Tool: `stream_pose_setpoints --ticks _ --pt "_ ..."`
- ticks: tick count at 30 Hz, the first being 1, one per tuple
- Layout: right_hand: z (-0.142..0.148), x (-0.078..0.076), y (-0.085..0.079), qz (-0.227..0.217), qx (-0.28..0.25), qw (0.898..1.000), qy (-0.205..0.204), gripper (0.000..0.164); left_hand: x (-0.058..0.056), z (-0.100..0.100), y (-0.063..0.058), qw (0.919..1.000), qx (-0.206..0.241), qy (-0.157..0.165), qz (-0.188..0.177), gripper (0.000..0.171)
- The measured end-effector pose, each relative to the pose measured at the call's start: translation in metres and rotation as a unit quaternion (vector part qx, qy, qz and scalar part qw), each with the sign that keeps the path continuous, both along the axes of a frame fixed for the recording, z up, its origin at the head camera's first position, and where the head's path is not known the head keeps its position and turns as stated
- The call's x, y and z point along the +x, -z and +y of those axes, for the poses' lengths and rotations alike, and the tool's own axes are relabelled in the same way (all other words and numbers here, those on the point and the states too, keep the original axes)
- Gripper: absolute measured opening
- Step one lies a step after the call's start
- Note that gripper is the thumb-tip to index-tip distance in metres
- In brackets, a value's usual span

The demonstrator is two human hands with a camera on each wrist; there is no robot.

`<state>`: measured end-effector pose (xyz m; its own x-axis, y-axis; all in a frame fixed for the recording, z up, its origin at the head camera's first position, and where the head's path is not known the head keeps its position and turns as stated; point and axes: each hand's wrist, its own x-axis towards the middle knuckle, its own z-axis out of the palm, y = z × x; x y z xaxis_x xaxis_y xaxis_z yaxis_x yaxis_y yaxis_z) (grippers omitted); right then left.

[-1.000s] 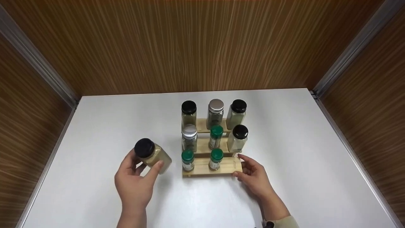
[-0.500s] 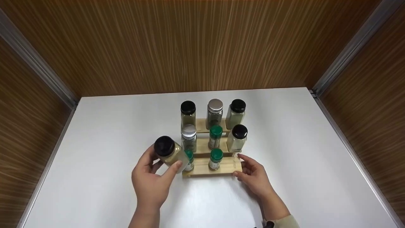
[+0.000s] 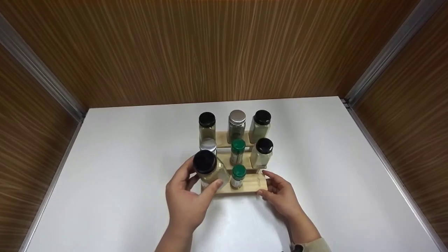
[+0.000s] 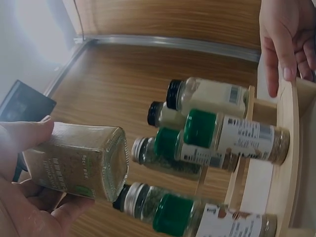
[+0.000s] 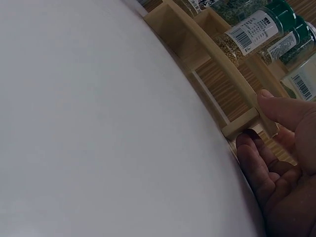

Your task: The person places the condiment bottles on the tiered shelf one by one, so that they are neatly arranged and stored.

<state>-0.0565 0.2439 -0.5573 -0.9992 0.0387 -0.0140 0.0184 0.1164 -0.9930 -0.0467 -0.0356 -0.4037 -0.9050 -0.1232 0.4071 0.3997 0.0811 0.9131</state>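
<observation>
My left hand (image 3: 189, 206) holds a square clear spice jar (image 3: 219, 174) with a black lid and tan powder inside. Tilted, it hovers over the left front of a three-tier wooden spice rack (image 3: 252, 182), overlapping a green-capped jar on the lowest tier, which it hides in the head view. In the left wrist view the held jar (image 4: 74, 158) lies between thumb and fingers, its base toward the rack. My right hand (image 3: 281, 197) grips the right end of the lowest tier, thumb (image 5: 284, 108) at the front and fingers behind. Another green-capped jar (image 3: 238, 176) stands mid-tier.
On the middle tier stand a silver-lidded jar (image 3: 209, 144), a green-capped one (image 3: 237, 154) and a black-lidded one (image 3: 261, 155). The top tier bears three more jars. Wood-grain panels (image 3: 224, 52) enclose the white table (image 3: 122, 168) at the back and sides.
My left hand has carried the black-lidded jar rightward, from beside the rack to over its left front, covering the left green-capped jar. My right hand has stayed at the rack's end.
</observation>
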Motion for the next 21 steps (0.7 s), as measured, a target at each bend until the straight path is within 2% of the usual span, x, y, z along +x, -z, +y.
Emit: stream_pose_setpoints --ticks 6,13,21 --pt "-0.001 0.0 0.001 -0.003 -0.005 1.0 0.001 0.069 0.002 0.018 0.002 0.9995 0.011 0.03 -0.009 0.068" --pt "-0.004 0.001 0.002 0.01 -0.01 1.0 0.001 0.07 0.006 0.034 0.009 0.9975 0.016 0.068 0.008 0.065" --pt "-0.004 0.002 0.001 0.011 -0.011 1.0 0.0 0.071 0.009 0.047 0.016 0.9944 -0.004 0.105 0.0 0.065"
